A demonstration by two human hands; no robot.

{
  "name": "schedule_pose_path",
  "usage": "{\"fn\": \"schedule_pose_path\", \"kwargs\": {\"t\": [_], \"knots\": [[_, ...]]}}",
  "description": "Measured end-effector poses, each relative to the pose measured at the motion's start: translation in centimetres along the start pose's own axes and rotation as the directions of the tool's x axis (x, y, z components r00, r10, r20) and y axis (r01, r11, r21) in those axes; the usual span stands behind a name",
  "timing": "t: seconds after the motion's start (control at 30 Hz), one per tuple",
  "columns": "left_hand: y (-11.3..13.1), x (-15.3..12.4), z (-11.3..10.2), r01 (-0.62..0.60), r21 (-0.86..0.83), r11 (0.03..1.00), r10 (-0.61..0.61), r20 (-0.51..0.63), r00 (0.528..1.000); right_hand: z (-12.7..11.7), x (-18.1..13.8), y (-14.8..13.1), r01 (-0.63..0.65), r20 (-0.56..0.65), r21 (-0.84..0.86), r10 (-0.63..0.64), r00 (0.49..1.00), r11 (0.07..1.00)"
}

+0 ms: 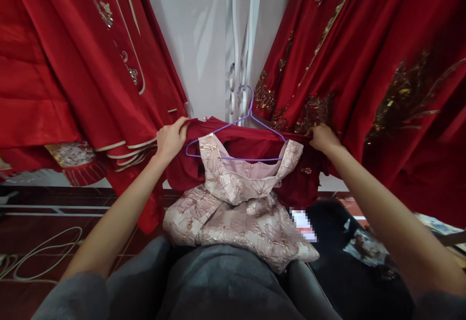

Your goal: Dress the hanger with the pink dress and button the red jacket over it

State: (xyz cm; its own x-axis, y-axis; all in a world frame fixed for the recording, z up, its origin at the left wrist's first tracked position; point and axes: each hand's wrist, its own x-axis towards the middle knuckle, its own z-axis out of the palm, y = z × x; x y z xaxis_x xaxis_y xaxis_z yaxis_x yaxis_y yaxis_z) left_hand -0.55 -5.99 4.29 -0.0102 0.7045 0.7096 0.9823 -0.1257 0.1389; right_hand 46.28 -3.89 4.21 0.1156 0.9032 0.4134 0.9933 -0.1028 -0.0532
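Between my hands stretches a dark red garment [251,141], its upper edge pulled nearly straight. My left hand [172,138] is closed on its left end, and my right hand [325,138] grips the right end; the fingertips of both are partly hidden. In front of the red cloth is a purple wire hanger [250,111], its hook pointing up. A pale pink and gold brocade dress [240,186] hangs by wide straps from the hanger, its skirt bunched over my lap. Neither hand is on the hanger.
Red gowns [120,77] with trim hang at left, and beaded red gowns [349,67] at right. White cabinet doors [192,33] stand behind. A white tag [304,224], a dark surface [349,271] and a clear plastic bag [367,248] lie at right. A pale cable [32,249] coils on the floor.
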Motion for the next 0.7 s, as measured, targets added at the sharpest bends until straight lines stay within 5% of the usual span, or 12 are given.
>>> {"fn": "schedule_pose_path", "kwargs": {"t": [0.17, 0.27, 0.4, 0.5, 0.7], "knots": [[-2.1, -1.4, -0.2, 0.053, -0.007, 0.999, -0.053, -0.042, 0.998, -2.2, -3.3, 1.6, 0.014, 0.022, 0.049, -0.016, 1.0, 0.999], [-2.9, -3.4, -0.2, 0.07, -0.035, 0.997, -0.071, -0.04, 0.997, -2.8, -6.2, 1.5, 0.039, 0.051, 0.344, -0.06, 0.997, 0.938], [-2.2, -5.2, 0.5, 0.016, -0.165, 0.986, 0.008, 0.141, 0.99, -1.6, -8.5, -0.6, -0.148, 0.17, 0.797, 0.019, 0.985, 0.586], [-0.2, -5.4, 1.3, 0.043, -0.334, 0.942, 0.027, 0.203, 0.979, 0.2, -8.6, -3.6, -0.104, 0.068, 0.904, 0.101, 0.993, 0.414], [7.2, -7.3, 1.7, 0.102, -0.504, 0.858, 0.039, 0.261, 0.964, 2.0, -10.0, -12.8, -0.001, 0.031, 0.984, -0.165, 0.986, 0.181]]}}
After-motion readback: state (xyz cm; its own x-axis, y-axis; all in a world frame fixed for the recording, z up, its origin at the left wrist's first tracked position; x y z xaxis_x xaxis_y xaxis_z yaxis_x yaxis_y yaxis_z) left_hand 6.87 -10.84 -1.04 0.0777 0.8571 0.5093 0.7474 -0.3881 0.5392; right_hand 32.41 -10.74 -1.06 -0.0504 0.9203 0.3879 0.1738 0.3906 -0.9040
